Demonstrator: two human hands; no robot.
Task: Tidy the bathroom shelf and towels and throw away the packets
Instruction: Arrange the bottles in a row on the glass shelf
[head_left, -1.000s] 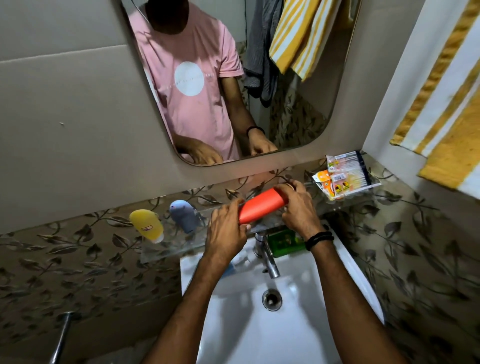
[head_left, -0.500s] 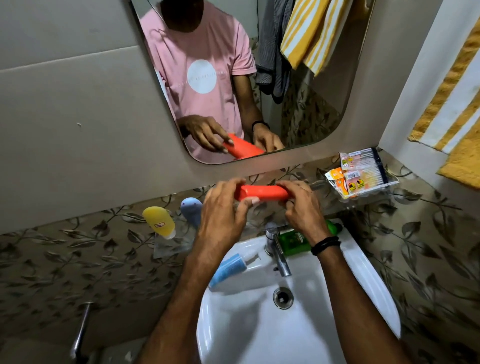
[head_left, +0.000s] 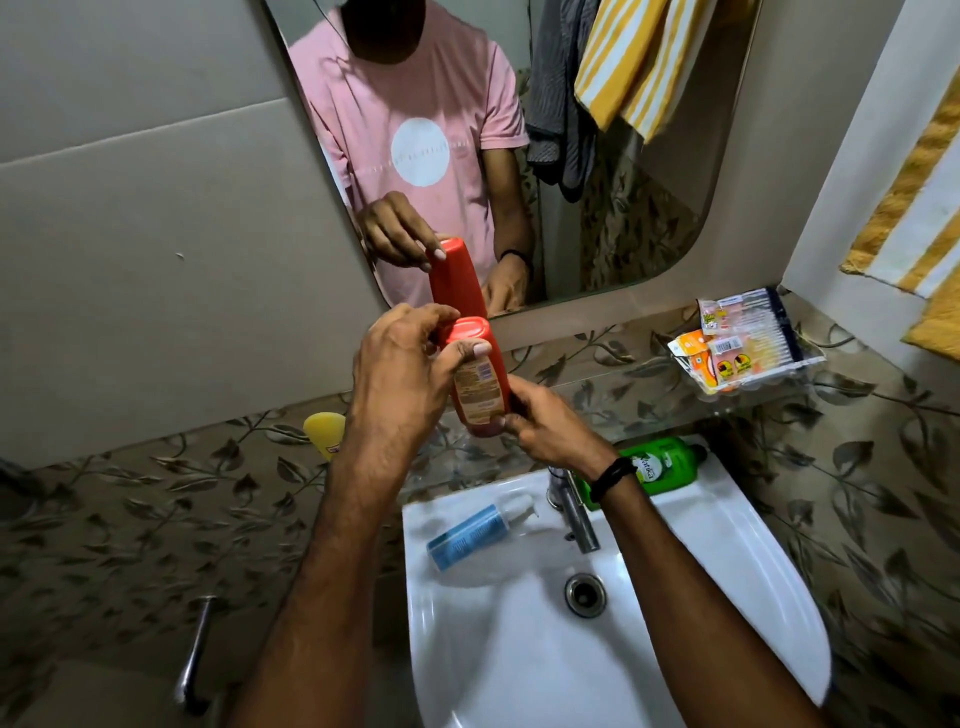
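Note:
A red bottle (head_left: 480, 379) stands nearly upright in both hands above the glass shelf (head_left: 649, 415), label toward me. My left hand (head_left: 400, 374) grips its upper part, thumb across the front near the top. My right hand (head_left: 545, 426) holds its lower end. Several packets (head_left: 748, 345) lie on the shelf's right end. A yellow bottle (head_left: 324, 428) stands at the shelf's left, partly hidden by my left arm. On the sink's rim lie a blue pump bottle (head_left: 467, 538) and a green bottle (head_left: 660, 465).
White sink (head_left: 727, 597) with a tap (head_left: 576, 512) and drain below my hands. Mirror (head_left: 649, 182) above the shelf reflects me and hanging towels. A yellow striped towel (head_left: 919, 208) hangs at the right. A metal handle (head_left: 195, 654) juts from the lower left wall.
The red bottle has been turned from lying sideways to nearly upright and lifted a little. My left hand moved to its top, my right hand to its bottom.

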